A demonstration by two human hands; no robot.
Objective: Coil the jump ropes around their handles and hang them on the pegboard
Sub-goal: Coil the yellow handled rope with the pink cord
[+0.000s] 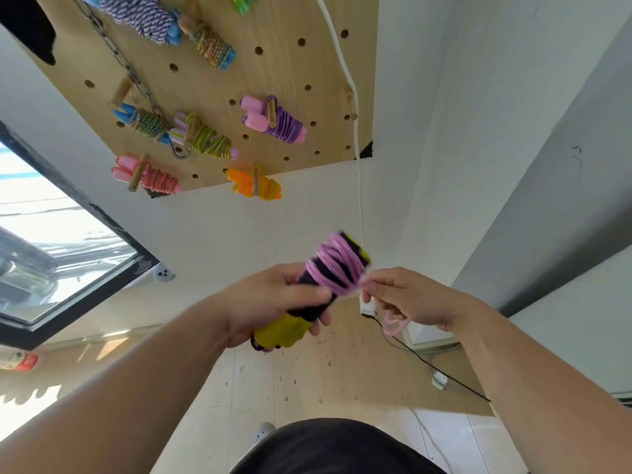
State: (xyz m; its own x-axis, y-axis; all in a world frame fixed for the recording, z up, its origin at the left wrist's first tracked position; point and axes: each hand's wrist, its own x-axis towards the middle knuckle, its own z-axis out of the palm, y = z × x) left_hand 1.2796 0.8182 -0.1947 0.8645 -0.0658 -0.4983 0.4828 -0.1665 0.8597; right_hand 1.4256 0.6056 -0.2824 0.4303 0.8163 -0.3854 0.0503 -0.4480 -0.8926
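Note:
My left hand [273,302] grips the black and yellow handles [290,328] of a jump rope, held side by side. Pink rope [337,263] is coiled around their upper half. My right hand [407,299] pinches the loose pink end beside the coil, and a short loop [395,325] hangs below its fingers. Up on the wall, the wooden pegboard [273,63] carries several coiled ropes on pegs, among them a purple one with pink handles [275,119] and an orange one [254,183].
A white cord [357,148] runs down the pegboard's right edge to a socket behind my right hand. A black cable [431,366] trails across the wooden floor. A dark-framed window [61,241] is at left, a grey wall at right.

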